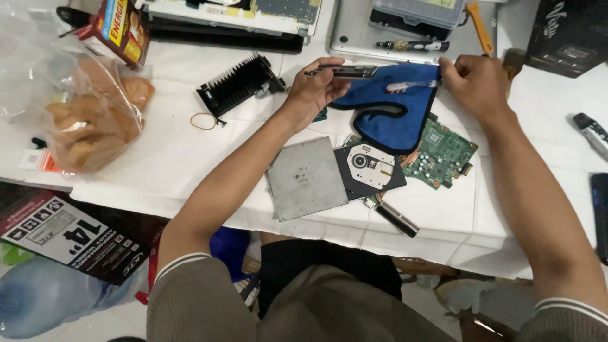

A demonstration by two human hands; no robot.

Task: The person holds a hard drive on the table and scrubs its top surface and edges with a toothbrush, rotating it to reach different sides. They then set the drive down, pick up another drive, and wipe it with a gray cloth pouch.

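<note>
Blue cloth (389, 117) pinched in right hand (476, 81) grip, left hand (312, 85) grip pinching thin black strip (345, 71), forearms outstretched

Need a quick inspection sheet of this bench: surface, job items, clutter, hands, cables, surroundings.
Surface: white cloth-covered table.
Job's things: thin dark strip and blue cloth held up; open optical drive and green circuit board below.
Clutter: black heatsink, rubber band, bag of bread, screwdriver.
Grippers: left hand pinches strip; right hand grips cloth.
Cables: nothing seen.
Surroundings: printed box under table edge.
</note>
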